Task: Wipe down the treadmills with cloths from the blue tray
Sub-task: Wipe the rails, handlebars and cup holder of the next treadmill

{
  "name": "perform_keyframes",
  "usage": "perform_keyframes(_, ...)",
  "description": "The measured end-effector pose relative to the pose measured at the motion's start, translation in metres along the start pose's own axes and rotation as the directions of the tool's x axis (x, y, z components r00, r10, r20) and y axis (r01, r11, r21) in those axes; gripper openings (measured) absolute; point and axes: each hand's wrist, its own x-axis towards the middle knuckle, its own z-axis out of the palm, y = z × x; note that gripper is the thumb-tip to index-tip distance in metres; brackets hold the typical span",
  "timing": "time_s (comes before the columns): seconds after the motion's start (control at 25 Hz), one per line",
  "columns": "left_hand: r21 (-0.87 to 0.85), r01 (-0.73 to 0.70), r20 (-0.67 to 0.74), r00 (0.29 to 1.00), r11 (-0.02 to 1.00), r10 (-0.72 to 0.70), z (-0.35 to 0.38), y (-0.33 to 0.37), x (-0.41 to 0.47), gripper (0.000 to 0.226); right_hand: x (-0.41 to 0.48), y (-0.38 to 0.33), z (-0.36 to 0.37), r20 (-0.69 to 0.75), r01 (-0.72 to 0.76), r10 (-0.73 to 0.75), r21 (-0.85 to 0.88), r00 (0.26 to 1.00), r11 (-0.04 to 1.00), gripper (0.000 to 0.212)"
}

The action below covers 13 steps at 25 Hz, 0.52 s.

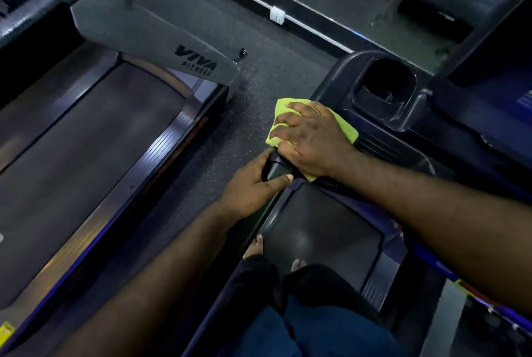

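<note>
Yellow-green cloth [283, 111], surely soft and light, is bunching under the right hand [312, 140], fingers [283, 121] curling over its middle; left hand [252, 188] is clutching the handrail [276, 171].

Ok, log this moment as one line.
phase: wiping console | left hand: grips handrail end | right hand: holds yellow cloth on console corner | blue tray: not in view

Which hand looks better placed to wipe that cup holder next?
Right, probably. The right hand holds the yellow-green cloth against the console, just beside the cup holder. The left hand grips the black handle and carries no cloth.
</note>
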Motion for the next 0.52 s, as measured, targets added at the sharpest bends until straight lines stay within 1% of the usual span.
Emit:
perform_keyframes(0.04,0.035,0.004,0.028,1.000,0.999,-0.005,-0.002,0.006,0.005,0.065,0.012,0.022,-0.004,-0.001,-0.017,0.017,-0.025,1.000,1.000,0.045)
perform_keyframes(0.08,0.064,0.009,0.064,0.998,0.998,-0.013,-0.002,0.011,0.010,0.065,0.025,0.042,-0.006,-0.007,-0.095,0.094,-0.051,0.996,0.994,0.047)
perform_keyframes(0.12,0.086,0.002,0.084,0.996,0.996,-0.009,0.000,0.013,0.017,0.072,0.038,0.056,-0.009,-0.008,-0.217,0.217,-0.046,0.976,0.975,0.048)
perform_keyframes(0.16,0.104,0.005,0.094,0.995,0.995,-0.015,0.002,0.014,0.026,0.081,0.047,0.057,-0.011,-0.011,-0.328,0.328,-0.019,0.945,0.944,0.048)
perform_keyframes(0.2,0.131,-0.004,0.103,0.995,0.991,-0.010,0.004,0.020,0.031,0.089,0.046,0.047,-0.010,-0.036,-0.402,0.403,0.010,0.915,0.915,0.047)
perform_keyframes(0.24,0.155,-0.017,0.102,0.995,0.988,0.001,0.006,0.026,0.036,0.095,0.035,0.033,-0.007,-0.058,-0.430,0.432,0.040,0.900,0.902,0.045)
perform_keyframes(0.28,0.190,-0.040,0.085,0.996,0.981,0.024,0.008,0.033,0.042,0.099,0.018,0.018,-0.002,-0.070,-0.418,0.422,0.070,0.904,0.906,0.045)
perform_keyframes(0.32,0.204,-0.049,0.068,0.997,0.978,0.036,0.009,0.036,0.048,0.104,-0.001,0.007,0.002,-0.069,-0.383,0.387,0.065,0.920,0.922,0.046)
perform_keyframes(0.36,0.215,-0.061,0.066,0.997,0.975,0.047,0.010,0.039,0.053,0.108,-0.015,0.008,0.000,-0.052,-0.328,0.330,0.035,0.943,0.944,0.049)
perform_keyframes(0.4,0.241,-0.072,0.074,0.996,0.968,0.055,0.010,0.043,0.056,0.107,-0.017,0.019,-0.003,-0.028,-0.273,0.273,-0.012,0.962,0.962,0.052)
perform_keyframes(0.44,0.269,-0.079,0.075,0.995,0.960,0.061,0.012,0.046,0.058,0.102,-0.010,0.037,-0.008,0.004,-0.263,0.263,-0.056,0.965,0.963,0.056)
perform_keyframes(0.52,0.315,-0.095,0.034,0.995,0.944,0.088,0.017,0.048,0.055,0.092,0.024,0.080,-0.019,0.045,-0.346,0.356,-0.154,0.933,0.925,0.060)
